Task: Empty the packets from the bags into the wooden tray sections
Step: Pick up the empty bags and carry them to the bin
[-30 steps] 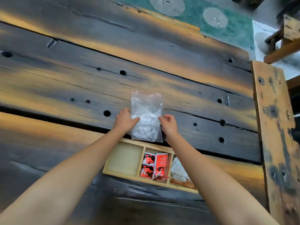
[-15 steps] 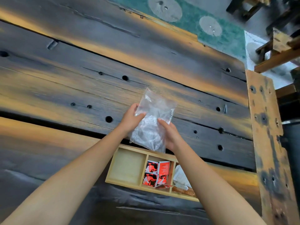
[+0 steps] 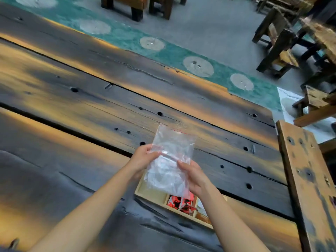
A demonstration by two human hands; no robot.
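A clear plastic zip bag [image 3: 170, 160] with a red seal line and pale packets inside is held up above the table. My left hand [image 3: 143, 159] grips its left edge and my right hand [image 3: 193, 176] holds its right side lower down. Beneath the bag lies the wooden tray [image 3: 151, 194], partly hidden by the bag and my right forearm. Its left section looks bare, the middle one holds red packets [image 3: 179, 203], and the right one shows a white packet [image 3: 202, 207].
The tray sits on a dark, scorched plank table [image 3: 91, 110] with knot holes. A lighter wooden board [image 3: 305, 179] stands at the right edge. Beyond the table are a green floor strip [image 3: 163, 51] and wooden benches and chairs [image 3: 276, 42].
The bag has been lifted off the table and tilted, its top leaning to the right. My hands shifted along its sides, and the camera has tipped upward, showing more of the room.
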